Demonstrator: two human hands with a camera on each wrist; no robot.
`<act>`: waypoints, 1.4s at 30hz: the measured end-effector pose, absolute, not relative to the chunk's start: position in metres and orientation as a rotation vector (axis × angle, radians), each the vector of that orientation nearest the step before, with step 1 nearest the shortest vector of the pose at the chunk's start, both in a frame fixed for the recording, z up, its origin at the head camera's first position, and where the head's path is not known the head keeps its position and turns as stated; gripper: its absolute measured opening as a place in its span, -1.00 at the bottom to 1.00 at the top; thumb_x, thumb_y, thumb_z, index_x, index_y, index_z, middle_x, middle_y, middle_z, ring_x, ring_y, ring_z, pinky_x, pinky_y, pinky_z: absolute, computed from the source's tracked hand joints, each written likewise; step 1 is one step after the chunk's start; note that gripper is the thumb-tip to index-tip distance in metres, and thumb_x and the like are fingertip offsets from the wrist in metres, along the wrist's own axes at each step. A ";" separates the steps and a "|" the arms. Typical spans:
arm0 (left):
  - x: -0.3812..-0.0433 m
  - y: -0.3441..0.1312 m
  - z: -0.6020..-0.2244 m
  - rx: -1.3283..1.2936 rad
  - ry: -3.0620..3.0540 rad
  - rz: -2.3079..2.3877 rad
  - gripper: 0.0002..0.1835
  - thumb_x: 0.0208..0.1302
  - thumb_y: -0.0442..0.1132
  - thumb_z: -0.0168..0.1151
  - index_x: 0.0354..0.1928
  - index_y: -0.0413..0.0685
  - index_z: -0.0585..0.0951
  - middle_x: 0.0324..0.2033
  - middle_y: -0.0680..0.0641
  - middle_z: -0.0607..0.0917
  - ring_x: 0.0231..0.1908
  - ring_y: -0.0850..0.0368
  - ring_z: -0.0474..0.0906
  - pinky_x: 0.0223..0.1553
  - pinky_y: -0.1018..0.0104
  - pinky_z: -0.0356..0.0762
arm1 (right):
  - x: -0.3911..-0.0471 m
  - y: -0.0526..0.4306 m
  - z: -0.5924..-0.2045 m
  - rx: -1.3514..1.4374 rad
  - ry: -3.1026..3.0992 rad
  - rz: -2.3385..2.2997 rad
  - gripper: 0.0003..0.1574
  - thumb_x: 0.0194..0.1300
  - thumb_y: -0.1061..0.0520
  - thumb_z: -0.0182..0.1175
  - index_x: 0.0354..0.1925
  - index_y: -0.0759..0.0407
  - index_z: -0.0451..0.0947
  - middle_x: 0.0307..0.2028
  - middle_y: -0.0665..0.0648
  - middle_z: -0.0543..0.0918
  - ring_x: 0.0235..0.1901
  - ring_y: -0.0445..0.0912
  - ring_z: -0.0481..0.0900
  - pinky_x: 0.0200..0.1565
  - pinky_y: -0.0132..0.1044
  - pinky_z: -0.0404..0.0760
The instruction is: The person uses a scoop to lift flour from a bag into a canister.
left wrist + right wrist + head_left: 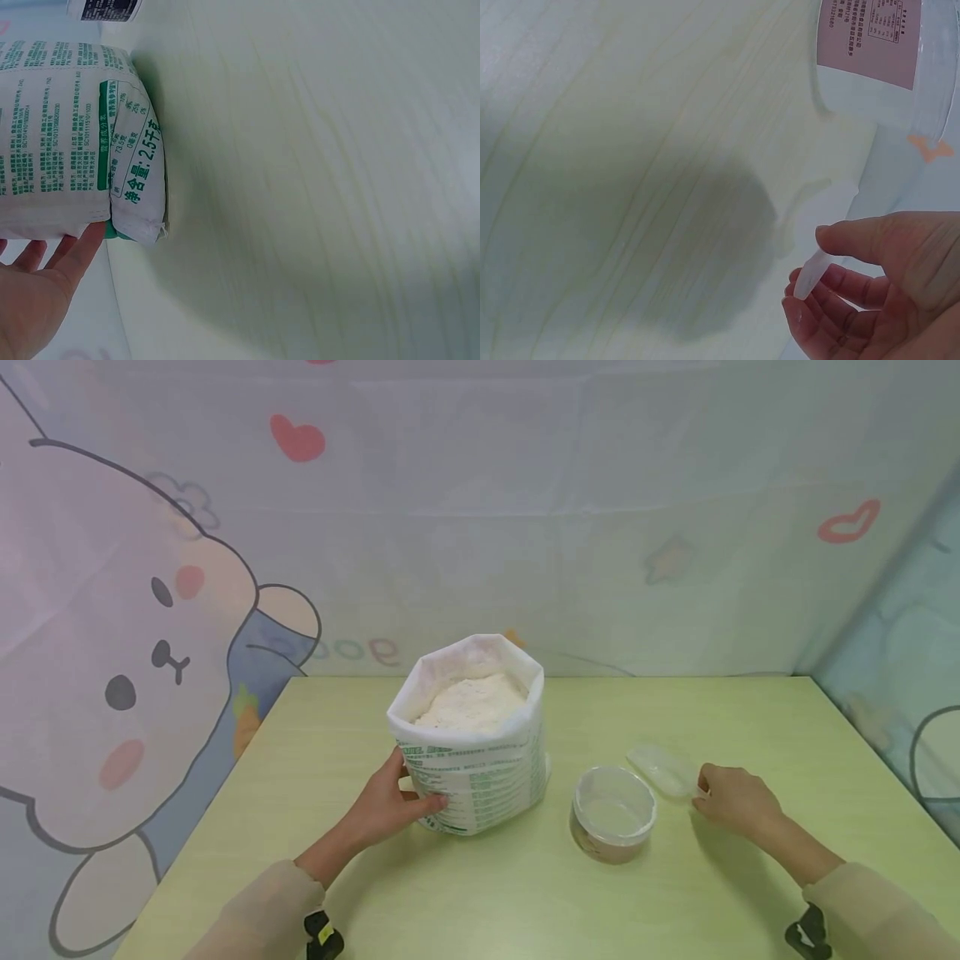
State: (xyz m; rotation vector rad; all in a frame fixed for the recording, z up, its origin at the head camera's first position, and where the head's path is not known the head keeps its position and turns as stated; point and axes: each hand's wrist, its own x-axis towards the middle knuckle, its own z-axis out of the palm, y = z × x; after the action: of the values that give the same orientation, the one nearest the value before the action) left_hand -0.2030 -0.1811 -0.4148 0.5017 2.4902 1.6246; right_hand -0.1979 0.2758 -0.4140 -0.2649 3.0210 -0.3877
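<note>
Pinching a likely light, slick scoop [663,770] by its handle [813,277] with the right hand [738,797]; gripping a probably heavy, soft bag [480,781] at its side with the left hand [384,810].

The sleeves [258,906] are cream, the wrist devices [324,947] black.
</note>
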 end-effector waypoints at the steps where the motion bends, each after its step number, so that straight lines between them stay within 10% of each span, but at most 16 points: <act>1: -0.203 -0.181 -0.414 0.494 2.488 1.623 -0.18 -0.01 -0.22 0.43 0.23 0.40 0.18 0.09 0.10 0.45 0.12 -0.05 0.37 -0.14 0.25 0.62 | -0.198 0.276 -0.414 -0.267 3.022 -0.390 -0.78 0.14 0.17 0.16 -0.31 0.35 0.46 -0.45 0.18 0.60 -0.61 -0.10 0.40 -0.61 -0.24 0.39; 11: -0.190 -0.176 -0.393 0.502 2.440 1.653 -0.17 0.02 -0.27 0.41 0.29 0.18 0.15 0.12 -0.03 0.44 0.13 -0.15 0.35 -0.12 0.23 0.61 | -0.200 0.276 -0.411 -0.264 3.025 -0.373 -0.84 0.11 0.21 0.14 -0.36 0.32 0.48 -0.45 0.17 0.59 -0.57 -0.08 0.42 -0.59 -0.22 0.42; 42: -0.202 -0.181 -0.415 0.468 2.453 1.661 -0.16 -0.04 -0.22 0.45 0.22 0.44 0.18 0.08 0.12 0.45 0.11 -0.04 0.38 -0.13 0.20 0.61 | -0.215 0.280 -0.374 -0.335 3.122 -0.385 -0.84 0.12 0.22 0.12 -0.34 0.29 0.55 -0.45 0.17 0.55 -0.57 -0.08 0.42 -0.66 -0.27 0.35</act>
State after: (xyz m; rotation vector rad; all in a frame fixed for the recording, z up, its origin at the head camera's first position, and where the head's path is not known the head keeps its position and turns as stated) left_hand -0.2020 -0.1806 -0.4150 0.4679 2.4534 1.6607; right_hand -0.2151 0.2803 -0.3745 -0.3350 3.1223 -0.3850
